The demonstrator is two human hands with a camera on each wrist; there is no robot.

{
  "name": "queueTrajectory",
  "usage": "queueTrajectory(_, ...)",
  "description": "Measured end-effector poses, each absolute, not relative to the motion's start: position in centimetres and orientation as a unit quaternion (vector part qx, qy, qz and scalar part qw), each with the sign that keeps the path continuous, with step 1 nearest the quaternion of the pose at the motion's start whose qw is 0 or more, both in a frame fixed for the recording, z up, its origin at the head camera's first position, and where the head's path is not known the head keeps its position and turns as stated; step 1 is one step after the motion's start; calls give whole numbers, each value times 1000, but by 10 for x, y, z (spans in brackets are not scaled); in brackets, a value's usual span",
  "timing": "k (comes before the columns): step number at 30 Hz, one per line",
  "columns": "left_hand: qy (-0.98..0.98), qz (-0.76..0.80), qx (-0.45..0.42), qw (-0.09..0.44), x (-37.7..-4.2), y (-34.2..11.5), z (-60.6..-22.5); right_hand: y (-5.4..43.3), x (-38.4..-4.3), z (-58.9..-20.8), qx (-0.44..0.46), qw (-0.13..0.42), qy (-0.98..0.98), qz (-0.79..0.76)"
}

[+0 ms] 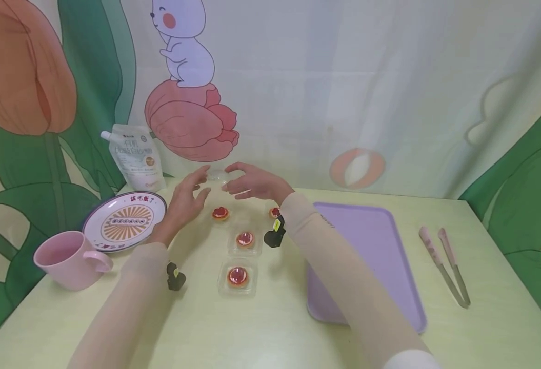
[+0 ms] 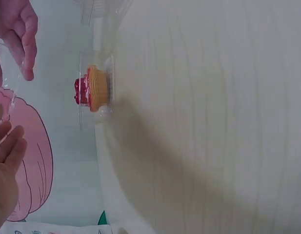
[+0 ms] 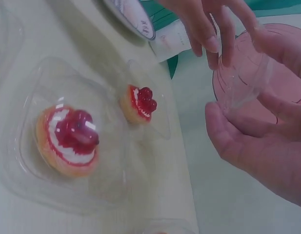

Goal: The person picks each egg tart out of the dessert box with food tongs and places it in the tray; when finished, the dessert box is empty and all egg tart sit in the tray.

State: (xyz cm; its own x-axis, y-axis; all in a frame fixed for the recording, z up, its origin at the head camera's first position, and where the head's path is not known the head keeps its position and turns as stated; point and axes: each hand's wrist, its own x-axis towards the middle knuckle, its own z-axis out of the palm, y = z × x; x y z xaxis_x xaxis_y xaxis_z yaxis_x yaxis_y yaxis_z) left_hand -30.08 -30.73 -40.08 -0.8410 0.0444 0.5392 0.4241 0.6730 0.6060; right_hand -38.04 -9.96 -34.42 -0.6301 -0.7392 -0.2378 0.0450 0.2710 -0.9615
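Note:
A clear plastic lid (image 3: 250,78) is in the air above the back of the table, between both hands. My right hand (image 1: 256,182) holds it, thumb below and fingers above in the head view. Opposite, my left hand (image 1: 188,197) has its fingers spread, with the fingertips right at the lid's edge. Below the hands sits a small red-topped tart (image 1: 220,213). Nearer to me, two more tarts (image 1: 245,239) (image 1: 238,277) rest in clear plastic boxes. Another tart (image 1: 275,211) is partly hidden behind my right wrist.
On the left are a pink mug (image 1: 69,261), a patterned plate (image 1: 101,210) and a white pouch (image 1: 136,161). A purple tray (image 1: 372,246) lies under my right forearm. Pink-handled tongs (image 1: 447,271) are at the far right. A printed curtain (image 1: 288,92) hangs along the table's back edge.

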Motion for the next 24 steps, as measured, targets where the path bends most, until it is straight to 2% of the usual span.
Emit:
queueTrajectory(5,-857,-367,-133,337,-303,-302,-400,-97,-381,-343,-217,387,662,-604)
queueTrajectory(9,-845,-355,-135,377,-305,-299,-400,-95,-381,-344,-203,394,627,-640)
queueTrajectory(24,-845,-366,-127,370,-304,-289,-394,-90,-382,-349,-182,426,594,-658)
